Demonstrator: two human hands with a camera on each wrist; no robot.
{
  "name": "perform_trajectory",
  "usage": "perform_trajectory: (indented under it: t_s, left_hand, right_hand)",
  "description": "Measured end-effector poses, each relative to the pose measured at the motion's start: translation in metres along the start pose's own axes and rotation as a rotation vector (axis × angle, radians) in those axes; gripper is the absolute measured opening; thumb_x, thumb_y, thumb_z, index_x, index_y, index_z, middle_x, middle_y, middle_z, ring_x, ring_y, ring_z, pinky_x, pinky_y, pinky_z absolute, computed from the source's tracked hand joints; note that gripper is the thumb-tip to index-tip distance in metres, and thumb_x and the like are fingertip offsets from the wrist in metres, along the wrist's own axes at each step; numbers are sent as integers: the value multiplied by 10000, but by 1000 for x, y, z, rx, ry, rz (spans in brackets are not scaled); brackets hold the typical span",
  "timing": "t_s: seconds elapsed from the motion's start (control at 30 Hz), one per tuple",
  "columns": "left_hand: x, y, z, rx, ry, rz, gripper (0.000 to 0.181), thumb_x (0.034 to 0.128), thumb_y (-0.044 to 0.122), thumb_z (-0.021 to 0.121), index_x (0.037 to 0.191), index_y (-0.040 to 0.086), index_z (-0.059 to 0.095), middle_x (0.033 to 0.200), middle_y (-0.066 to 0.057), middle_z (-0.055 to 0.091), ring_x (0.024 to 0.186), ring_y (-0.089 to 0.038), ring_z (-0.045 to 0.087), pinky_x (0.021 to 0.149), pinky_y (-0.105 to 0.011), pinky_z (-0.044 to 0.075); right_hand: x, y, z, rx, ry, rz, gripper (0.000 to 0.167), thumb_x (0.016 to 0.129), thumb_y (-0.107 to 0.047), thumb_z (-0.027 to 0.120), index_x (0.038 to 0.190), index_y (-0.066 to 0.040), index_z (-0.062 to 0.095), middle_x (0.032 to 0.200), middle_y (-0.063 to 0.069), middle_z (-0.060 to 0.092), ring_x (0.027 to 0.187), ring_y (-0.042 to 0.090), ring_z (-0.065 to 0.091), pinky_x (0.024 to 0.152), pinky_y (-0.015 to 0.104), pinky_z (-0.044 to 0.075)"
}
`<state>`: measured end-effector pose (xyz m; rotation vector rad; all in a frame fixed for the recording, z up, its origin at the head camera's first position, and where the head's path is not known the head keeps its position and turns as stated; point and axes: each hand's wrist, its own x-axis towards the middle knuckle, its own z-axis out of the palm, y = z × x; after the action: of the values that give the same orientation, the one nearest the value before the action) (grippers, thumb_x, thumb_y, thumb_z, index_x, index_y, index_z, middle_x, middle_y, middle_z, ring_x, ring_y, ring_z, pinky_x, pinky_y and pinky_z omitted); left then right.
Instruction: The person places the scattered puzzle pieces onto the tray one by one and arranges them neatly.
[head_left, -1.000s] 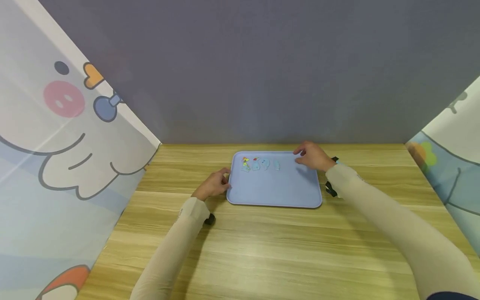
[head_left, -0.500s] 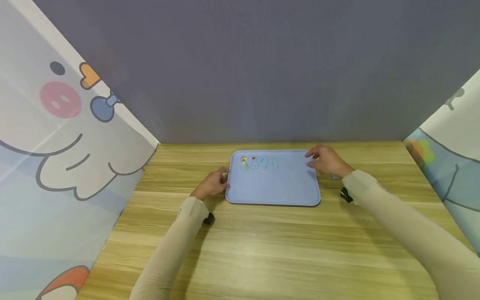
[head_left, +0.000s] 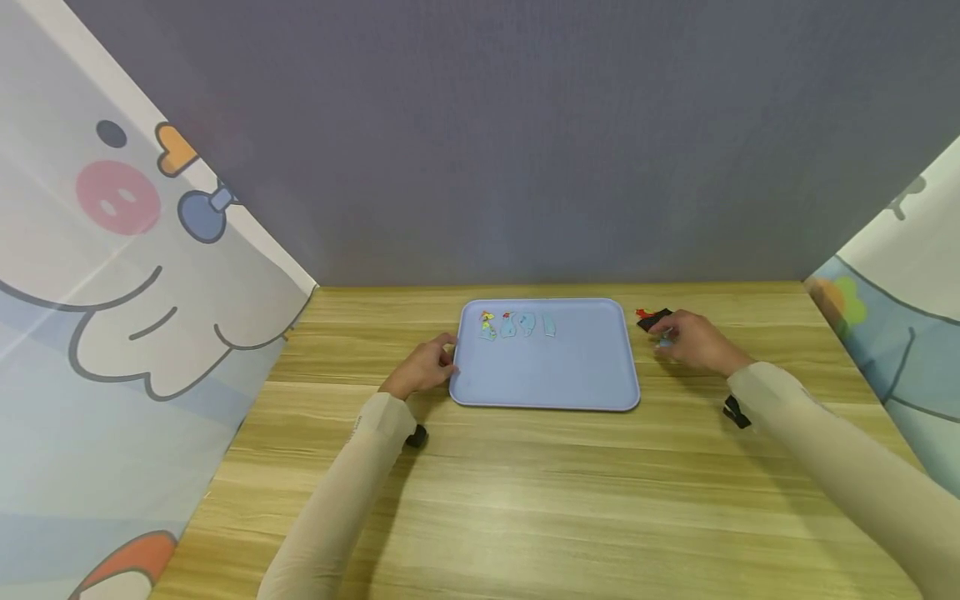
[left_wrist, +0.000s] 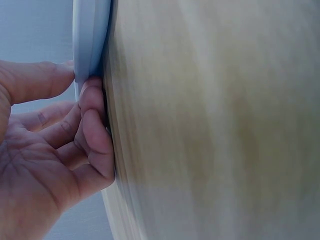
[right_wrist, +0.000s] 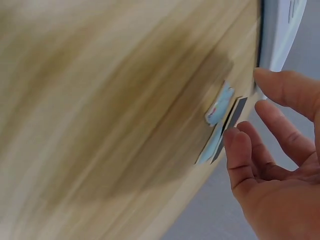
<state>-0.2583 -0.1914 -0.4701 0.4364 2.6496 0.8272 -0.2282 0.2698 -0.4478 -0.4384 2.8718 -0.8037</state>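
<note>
A pale blue tray [head_left: 543, 375] lies on the wooden table. Several flat light-blue puzzle pieces [head_left: 508, 326] with printed pictures form a row along its upper left. My left hand [head_left: 422, 367] is at the tray's left edge; in the left wrist view the thumb and curled fingers hold the rim [left_wrist: 90, 40] between them. To the right of the tray, my right hand [head_left: 697, 342] hovers over loose pieces, fingers spread and bent. Below it in the right wrist view are light-blue pieces [right_wrist: 218, 106] and a dark piece [right_wrist: 231, 127], with nothing visibly gripped.
Near the tray's upper right corner a red-and-black piece [head_left: 654, 320] shows beyond the right hand. A grey panel [head_left: 555, 150] stands along the table's back edge. Cartoon-printed panels [head_left: 112, 292] flank the left and right sides.
My right hand has moved right, from above the tray's upper right to the loose pieces beside it, uncovering the red-and-black piece. The left hand stays at the rim.
</note>
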Motion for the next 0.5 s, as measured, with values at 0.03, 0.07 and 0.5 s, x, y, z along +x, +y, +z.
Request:
perform_trajectory:
  t_s: [0.03,0.07,0.5]
  left_hand:
    - [0,1,0,-1,0,1,501,886,77,650,1339,49,437,921,-105,634,801,-198,602,708,-325,500]
    - [0,1,0,-2,0,3,502,884,73,652,1337,45,438,916,-106,635,797,-199,602,706,-326,500]
    - [-1,1,0,-3,-1,9,505,885,83,654,1339,48,437,921,-105,637,805,-202,602,712,-328,496]
  right_hand:
    - [-2,2,0,-3,2,8,321,797,-73,742,1069,69,652,986,221,580,892,351,562,769,488,460]
    - [-3,4,1,-3,4,16,329,791,-75,748,1072,68,651,981,215,576,888,347,562,768,484,460]
    - [-12,19,7,9,15,7,305,810,-54,701,1078,75,633,962,183,590,867,311,565,769,476,456]
